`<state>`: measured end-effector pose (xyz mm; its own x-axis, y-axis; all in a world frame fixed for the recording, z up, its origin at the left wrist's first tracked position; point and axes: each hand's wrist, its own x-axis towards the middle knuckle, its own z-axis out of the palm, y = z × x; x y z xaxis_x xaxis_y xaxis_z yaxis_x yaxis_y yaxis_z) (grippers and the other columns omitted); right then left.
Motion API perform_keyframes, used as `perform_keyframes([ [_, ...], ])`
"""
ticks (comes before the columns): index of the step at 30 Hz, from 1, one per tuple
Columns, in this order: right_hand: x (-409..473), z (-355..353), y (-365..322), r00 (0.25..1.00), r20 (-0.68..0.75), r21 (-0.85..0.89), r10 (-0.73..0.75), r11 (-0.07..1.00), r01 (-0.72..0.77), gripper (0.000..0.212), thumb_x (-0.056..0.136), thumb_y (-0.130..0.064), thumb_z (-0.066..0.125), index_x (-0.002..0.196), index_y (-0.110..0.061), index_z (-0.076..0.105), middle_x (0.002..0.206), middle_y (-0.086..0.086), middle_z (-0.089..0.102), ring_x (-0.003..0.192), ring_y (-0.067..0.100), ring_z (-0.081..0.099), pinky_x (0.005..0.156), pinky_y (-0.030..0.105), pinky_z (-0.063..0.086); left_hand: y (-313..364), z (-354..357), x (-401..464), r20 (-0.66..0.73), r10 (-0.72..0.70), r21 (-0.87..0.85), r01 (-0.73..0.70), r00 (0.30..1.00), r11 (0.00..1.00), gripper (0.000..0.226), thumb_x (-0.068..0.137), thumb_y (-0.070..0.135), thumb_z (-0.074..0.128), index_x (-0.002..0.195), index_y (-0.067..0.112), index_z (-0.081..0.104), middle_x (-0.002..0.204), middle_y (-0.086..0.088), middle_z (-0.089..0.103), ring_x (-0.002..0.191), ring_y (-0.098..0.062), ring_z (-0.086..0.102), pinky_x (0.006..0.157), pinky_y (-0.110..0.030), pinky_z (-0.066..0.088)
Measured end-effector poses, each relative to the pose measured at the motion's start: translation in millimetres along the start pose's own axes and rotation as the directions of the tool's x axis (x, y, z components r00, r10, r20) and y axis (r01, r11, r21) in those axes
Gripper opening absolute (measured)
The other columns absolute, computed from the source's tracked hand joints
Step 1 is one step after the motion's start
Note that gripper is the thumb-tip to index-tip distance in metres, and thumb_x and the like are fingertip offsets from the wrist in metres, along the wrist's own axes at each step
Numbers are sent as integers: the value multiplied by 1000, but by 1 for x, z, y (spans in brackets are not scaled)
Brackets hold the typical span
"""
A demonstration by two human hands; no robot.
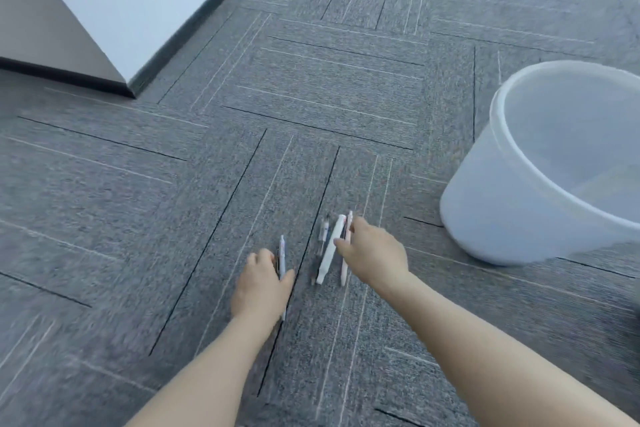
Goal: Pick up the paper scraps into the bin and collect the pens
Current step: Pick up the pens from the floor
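Pens: you see them on the grey carpet in the lower middle of the frame, in two places, all lying roughly lengthwise away from you.
Single pen (282, 262): white, just right of your left hand; its lower end runs under the hand and shows again below it.
Pen group (329, 253): a thick white one in the middle, a thin white one to its right, a clear and dark one to its left; they lie side by side, blurred, so you cannot count them surely.
Left hand (261, 284): palm down, its fingers curled beside the single pen and the thumb touching it; whether it really grips the pen, you cannot tell.
Right hand (372, 255): it reaches from the lower right; thumb and fingers pinch the upper part of the group.
Bin (485, 204): translucent white, at the right edge of the frame, near the right hand but apart from it; its rim is cut by the frame.
Carpet (329, 80): open floor in the whole middle and upper part.
Wall corner (128, 80): in the upper left, a white wall with dark skirting, well apart from the hands.
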<state>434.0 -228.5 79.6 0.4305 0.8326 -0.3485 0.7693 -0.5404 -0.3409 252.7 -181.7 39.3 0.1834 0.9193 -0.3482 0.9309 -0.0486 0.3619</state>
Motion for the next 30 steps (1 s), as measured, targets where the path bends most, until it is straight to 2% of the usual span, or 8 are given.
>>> perform_keyframes([
  [3, 12, 21, -5, 990, 23, -114, 137, 985, -133, 67, 89, -68, 43, 128, -12, 42, 93, 3, 65, 81, 28, 64, 51, 32, 39, -5, 10, -3, 51, -49, 26, 47, 998, 999, 47, 85, 48, 60, 116, 16, 43, 113, -2, 48, 101, -23, 53, 71, -33, 41],
  [6, 23, 33, -9, 982, 8, -176, 191, 966, -187, 73, 86, -70, 48, 128, -11, 41, 96, 4, 67, 75, 27, 62, 48, 29, 34, -1, 18, 0, 64, -74, 46, 72, 995, 996, 37, 88, 35, 61, 112, 13, 46, 110, -5, 54, 96, -24, 56, 68, -34, 44],
  [10, 35, 39, -16, 974, 47, -161, 224, 964, -214, 52, 86, -48, 56, 118, -9, 46, 97, 5, 65, 74, 25, 56, 58, 31, 39, 11, 16, 6, 10, -140, 2, 140, 990, 990, 22, 92, 21, 51, 107, 6, 48, 101, -11, 59, 78, -25, 52, 60, -34, 37],
  [14, 36, 41, -8, 975, 46, -205, 216, 958, -202, 19, 86, -21, 49, 99, -13, 60, 70, -1, 60, 60, 20, 60, 50, 25, 39, 31, 16, 14, 25, -75, -121, 77, 997, 990, 18, 95, 17, 41, 109, 6, 38, 87, -9, 54, 64, -21, 50, 47, -30, 33],
  [17, 35, 42, 11, 969, 26, -39, 246, 969, -245, 16, 91, -22, 42, 92, -13, 56, 73, 2, 59, 61, 21, 57, 49, 28, 37, 49, 22, 25, 77, -3, -81, 9, 997, 997, 23, 97, 21, 38, 114, 6, 35, 95, -11, 58, 69, -25, 50, 47, -31, 30],
  [22, 27, 37, 34, 962, 70, 373, 265, 887, -272, 20, 95, -23, 38, 77, -16, 46, 72, 3, 54, 59, 20, 44, 54, 32, 34, 65, 34, 31, 134, -13, 70, 4, 991, 998, 31, 95, 33, 47, 112, 8, 48, 94, -5, 57, 74, -25, 56, 57, -34, 41],
  [26, 21, 3, 29, 986, 52, 522, 161, 837, -164, 22, 94, -16, 44, 74, -7, 47, 64, 3, 46, 57, 18, 36, 54, 32, 31, 75, 9, 26, 94, 30, -183, -12, 995, 983, 18, 95, 23, 42, 105, 9, 47, 80, 0, 49, 60, -15, 48, 47, -26, 31],
  [30, 18, -74, -16, 997, 16, 708, 73, 703, -62, 25, 91, -20, 55, 68, -12, 48, 60, 5, 43, 54, 15, 34, 52, 31, 29, 108, -65, 30, 0, 186, -517, -159, 983, 841, 3, 95, 16, 43, 97, 19, 44, 72, -3, 52, 55, -16, 47, 47, -30, 38],
])
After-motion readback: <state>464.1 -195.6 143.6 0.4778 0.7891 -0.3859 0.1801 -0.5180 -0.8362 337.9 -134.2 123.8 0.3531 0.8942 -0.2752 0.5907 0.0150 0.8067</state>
